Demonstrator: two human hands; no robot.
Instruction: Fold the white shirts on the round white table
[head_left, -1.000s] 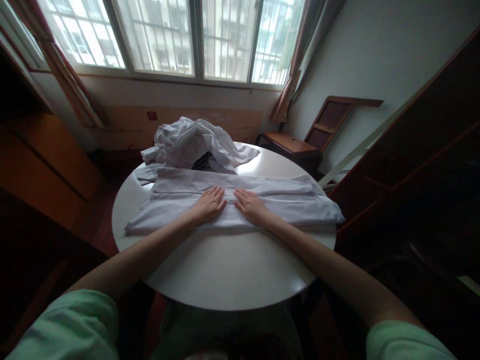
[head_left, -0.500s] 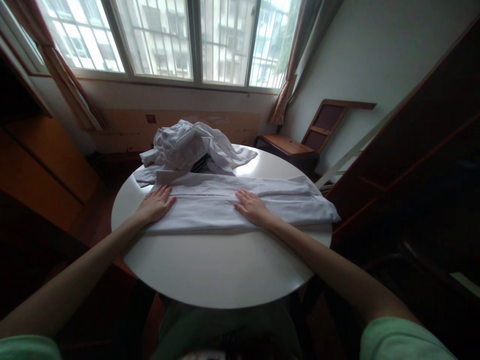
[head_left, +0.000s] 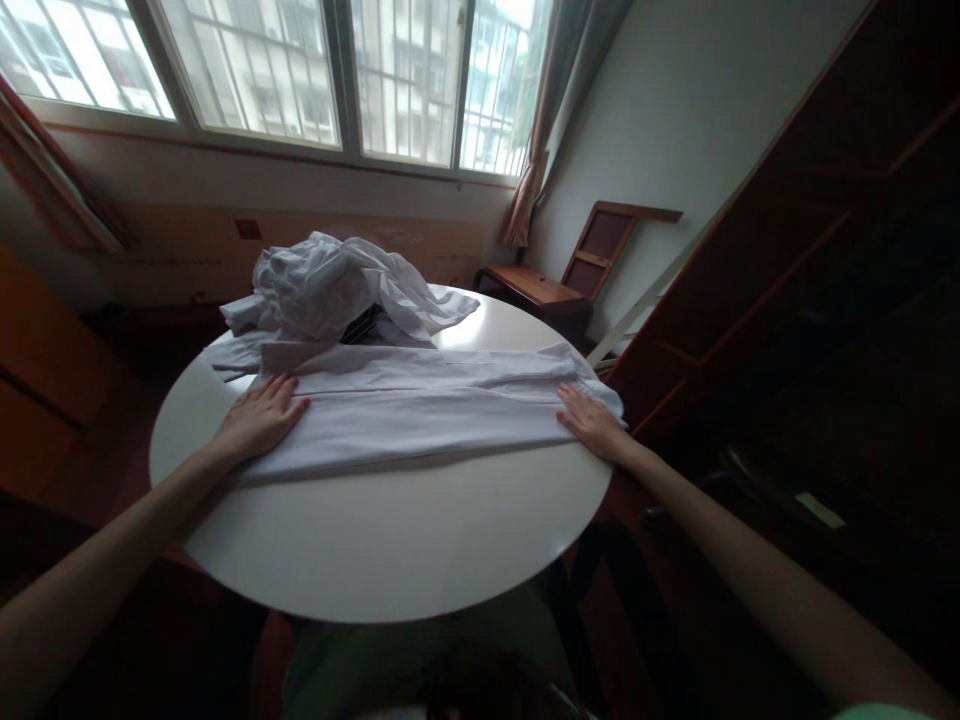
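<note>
A white garment [head_left: 420, 405], folded into a long flat strip, lies across the round white table [head_left: 390, 550]. My left hand [head_left: 262, 415] rests flat on its left end, fingers stretched out. On the right end, near the table's edge, my right hand [head_left: 592, 420] presses down with its fingers extended. Behind the strip sits a crumpled heap of white cloth [head_left: 322, 285]. Something dark with pale stripes [head_left: 361, 325] shows at the base of that heap; I cannot make out what it is.
A wooden chair [head_left: 540, 285] stands past the table at the back right, near the wall. Dark wooden furniture [head_left: 720, 270] rises close on the right. Orange-brown furniture [head_left: 37, 370] stands at the left. A barred window [head_left: 405, 80] spans the back.
My right hand has slid right along the garment, from its middle to its right end. My left hand stays on the left end. The camera view has swung to the right.
</note>
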